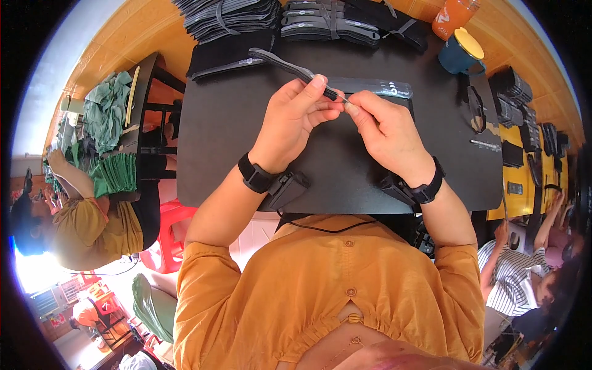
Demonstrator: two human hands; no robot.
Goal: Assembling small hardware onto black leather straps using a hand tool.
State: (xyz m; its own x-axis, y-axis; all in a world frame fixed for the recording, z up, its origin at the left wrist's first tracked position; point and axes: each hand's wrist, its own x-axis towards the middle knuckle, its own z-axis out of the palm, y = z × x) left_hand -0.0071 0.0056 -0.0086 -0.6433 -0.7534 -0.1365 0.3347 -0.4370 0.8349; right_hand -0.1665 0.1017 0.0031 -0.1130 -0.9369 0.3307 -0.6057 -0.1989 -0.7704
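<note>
My left hand (pixel 295 120) pinches a narrow black strap (pixel 290 66) near its end, and the strap runs up and to the left over the black table (pixel 222 142). My right hand (pixel 385 126) meets it from the right, fingertips closed on the strap's small tip. Just beyond my fingers lies a flat black strip with a clear sleeve (pixel 376 87). Both wrists wear black bands with small black boxes attached.
Stacks of black straps (pixel 277 21) fill the table's far edge. A dark blue mug with a yellow lid (pixel 462 52) and an orange bottle (pixel 453 15) stand far right. Another person in yellow (pixel 92 216) works with green cloth at left; a person in stripes (pixel 518 271) sits at right.
</note>
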